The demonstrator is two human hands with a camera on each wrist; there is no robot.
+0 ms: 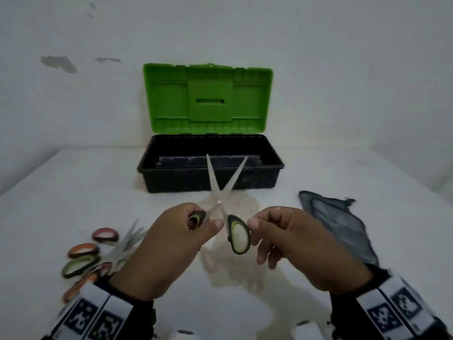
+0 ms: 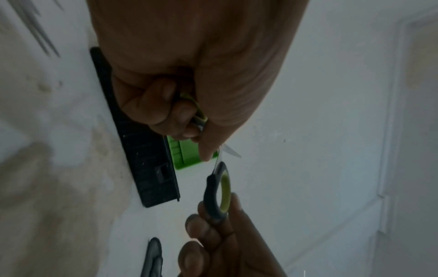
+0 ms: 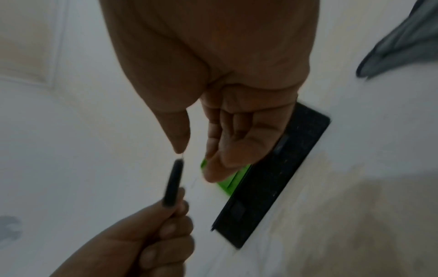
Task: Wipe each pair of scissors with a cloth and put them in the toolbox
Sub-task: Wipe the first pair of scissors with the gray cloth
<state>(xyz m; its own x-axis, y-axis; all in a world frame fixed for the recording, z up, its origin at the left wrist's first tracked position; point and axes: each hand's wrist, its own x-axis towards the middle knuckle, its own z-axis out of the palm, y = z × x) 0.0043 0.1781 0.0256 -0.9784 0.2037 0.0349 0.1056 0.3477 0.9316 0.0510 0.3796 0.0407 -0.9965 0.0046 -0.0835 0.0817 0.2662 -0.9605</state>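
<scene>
- While the head view takes in the whole white table [image 1: 73,192], open toolbox [image 1: 210,175], grey cloth [image 1: 343,224] at right and spare scissors [image 1: 98,256] at left, the wrist views crop to fingers.
- Spare scissors blur together; their count is unclear.
- Left hand [image 1: 169,246] curls round one handle of the green-handled scissors [image 1: 220,200]; right hand [image 1: 299,244] pinches the other loop, blades spread, held above the table before the toolbox.

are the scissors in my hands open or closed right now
Open. The green-and-black-handled steel scissors have their blades spread in a V; the left hand and right hand each hold one handle loop apart.
</scene>
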